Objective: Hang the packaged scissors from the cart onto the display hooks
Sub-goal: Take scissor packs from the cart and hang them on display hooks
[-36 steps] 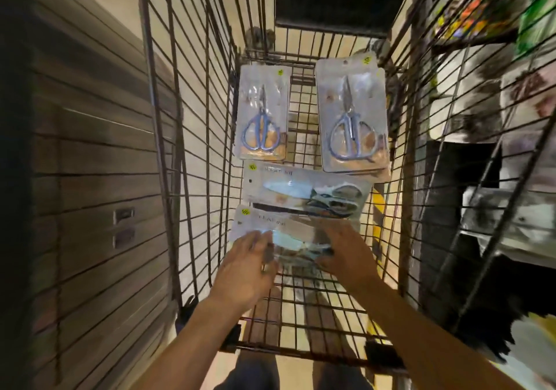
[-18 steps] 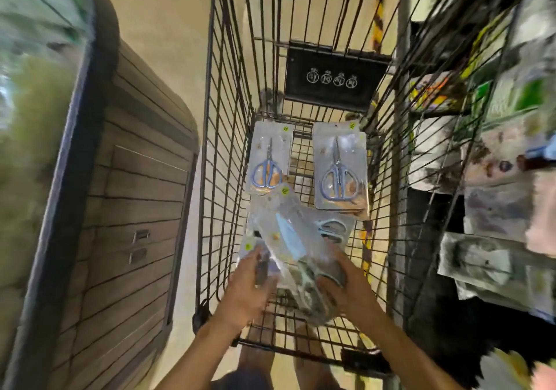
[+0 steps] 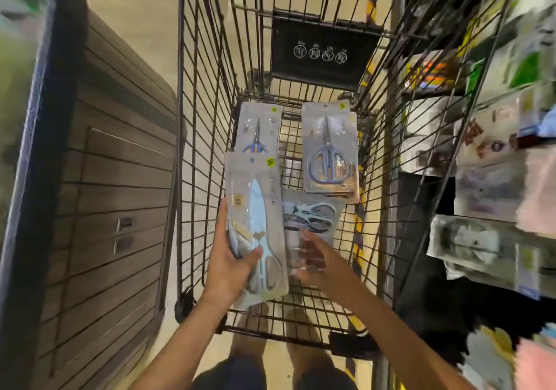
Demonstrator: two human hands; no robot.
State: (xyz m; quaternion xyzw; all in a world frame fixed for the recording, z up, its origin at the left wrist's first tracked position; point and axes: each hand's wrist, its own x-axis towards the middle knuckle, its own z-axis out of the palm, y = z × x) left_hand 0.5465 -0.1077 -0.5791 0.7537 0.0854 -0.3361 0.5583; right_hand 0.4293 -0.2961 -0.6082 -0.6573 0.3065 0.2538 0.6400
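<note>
Your left hand [image 3: 228, 264] grips one scissors pack [image 3: 255, 224] upright inside the wire cart [image 3: 204, 149], at 7 o'clock. Your right hand [image 3: 319, 261], fingers spread, rests over another pack [image 3: 313, 218]. Two more packs [image 3: 329, 149] lie toward 12 o'clock.

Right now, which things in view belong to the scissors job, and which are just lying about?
Part of the job:
- pack of scissors gripped in the left hand
- right hand open over the pack lying under it
- two packs at the far end
- cart

Just lying about:
- wooden counter
- black sign
- blurred goods on the shelf rack
</note>
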